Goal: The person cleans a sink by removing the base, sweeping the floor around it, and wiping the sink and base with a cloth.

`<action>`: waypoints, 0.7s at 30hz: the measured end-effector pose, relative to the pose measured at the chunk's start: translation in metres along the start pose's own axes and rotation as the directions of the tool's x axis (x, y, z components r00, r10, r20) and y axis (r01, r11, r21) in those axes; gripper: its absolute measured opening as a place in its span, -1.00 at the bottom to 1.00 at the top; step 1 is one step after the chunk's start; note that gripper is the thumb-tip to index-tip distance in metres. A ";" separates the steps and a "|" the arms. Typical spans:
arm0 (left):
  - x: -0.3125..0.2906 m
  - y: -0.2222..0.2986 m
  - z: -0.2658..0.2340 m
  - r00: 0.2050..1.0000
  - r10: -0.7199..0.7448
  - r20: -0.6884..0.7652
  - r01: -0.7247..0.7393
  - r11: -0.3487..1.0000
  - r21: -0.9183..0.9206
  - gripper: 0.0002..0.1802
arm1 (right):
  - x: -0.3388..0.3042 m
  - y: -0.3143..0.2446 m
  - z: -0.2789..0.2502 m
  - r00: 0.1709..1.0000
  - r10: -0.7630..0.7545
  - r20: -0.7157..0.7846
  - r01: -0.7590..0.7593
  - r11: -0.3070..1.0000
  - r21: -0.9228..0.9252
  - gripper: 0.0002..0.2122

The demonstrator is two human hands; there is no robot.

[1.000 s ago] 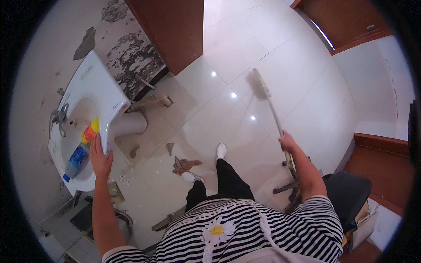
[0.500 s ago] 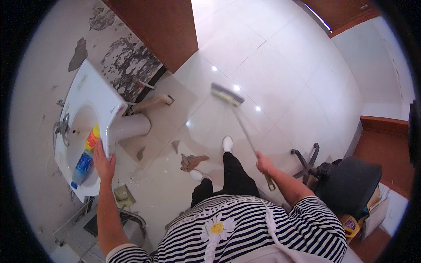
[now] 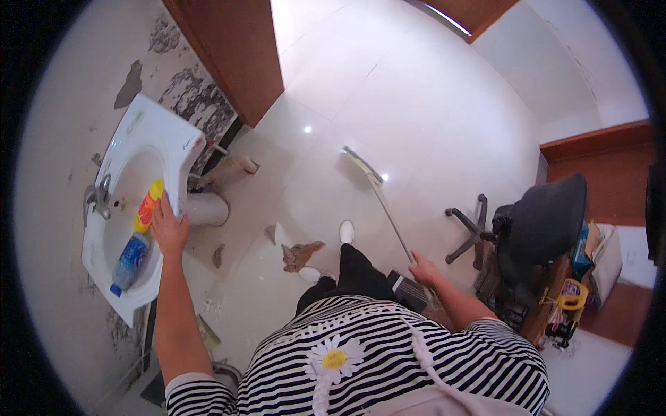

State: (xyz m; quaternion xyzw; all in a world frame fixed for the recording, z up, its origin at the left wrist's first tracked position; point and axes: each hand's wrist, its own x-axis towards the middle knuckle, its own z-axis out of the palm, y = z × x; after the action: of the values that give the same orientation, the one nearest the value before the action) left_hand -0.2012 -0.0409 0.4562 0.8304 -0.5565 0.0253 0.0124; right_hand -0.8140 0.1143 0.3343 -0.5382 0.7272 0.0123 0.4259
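Note:
My left hand point(image 3: 168, 225) lies with stretched fingers on the near rim of a white pedestal sink point(image 3: 154, 111). Its fingertips are beside a yellow bottle point(image 3: 148, 206) with a red label, and I cannot tell if they touch it. Below that bottle in the basin is a clear bottle point(image 3: 130, 263) with a blue label and blue cap. On the other side, my right hand point(image 3: 424, 269) wraps round the handle point(image 3: 394, 225) of a broom. The long broom head point(image 3: 363, 165) is down on the tiled floor ahead of my feet, with its narrow side showing.
A brown rag point(image 3: 300, 256) lies on the floor by my left shoe. To the right stands a black swivel chair point(image 3: 544, 218), with a yellow container point(image 3: 573, 295) beyond it. A brown door point(image 3: 239, 59) is ahead at left, near a peeling wall.
My view has swung slightly to the right. The broom head has turned and now shows narrower. My left hand has slid forward along the sink rim, up beside the yellow bottle.

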 end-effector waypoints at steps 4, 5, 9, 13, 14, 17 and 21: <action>0.002 0.011 -0.002 1.000 0.005 0.016 -0.005 1.000 0.001 -0.16 | 0.008 -0.017 0.032 0.907 0.324 0.270 -0.395 0.877 0.274 -0.38; 0.004 0.014 0.001 1.000 0.027 0.012 -0.027 1.000 -0.006 -0.16 | 0.004 0.009 0.048 0.931 0.228 0.286 -0.260 0.962 0.081 -0.38; 0.000 -0.004 0.002 1.000 0.023 0.006 -0.023 1.000 -0.001 -0.16 | -0.064 -0.056 -0.005 0.919 0.078 0.387 -0.078 0.997 -0.017 -0.42; -0.001 0.003 -0.004 1.000 0.010 -0.009 -0.010 1.000 0.021 -0.17 | -0.096 -0.063 -0.026 0.986 -0.044 0.162 0.086 0.961 -0.262 -0.43; -0.001 0.005 -0.006 1.000 0.012 -0.008 -0.012 1.000 0.012 -0.17 | -0.100 -0.066 -0.034 0.994 -0.008 0.107 0.043 0.946 -0.322 -0.43; 0.000 0.003 -0.007 1.000 0.023 0.000 -0.023 1.000 -0.010 -0.18 | -0.106 -0.061 -0.067 0.981 -0.042 -0.189 -0.010 0.963 -0.268 -0.44; 0.001 0.003 -0.004 0.999 0.051 -0.004 -0.051 0.998 -0.035 -0.19 | -0.081 -0.050 -0.105 0.850 0.012 -0.526 -0.141 0.968 -0.206 -0.44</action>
State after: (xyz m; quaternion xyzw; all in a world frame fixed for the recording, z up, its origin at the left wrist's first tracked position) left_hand -0.2039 -0.0427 0.4604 0.8156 -0.5777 0.0172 0.0273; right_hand -0.8334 0.1061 0.4747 -0.5387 0.8293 -0.0303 0.1451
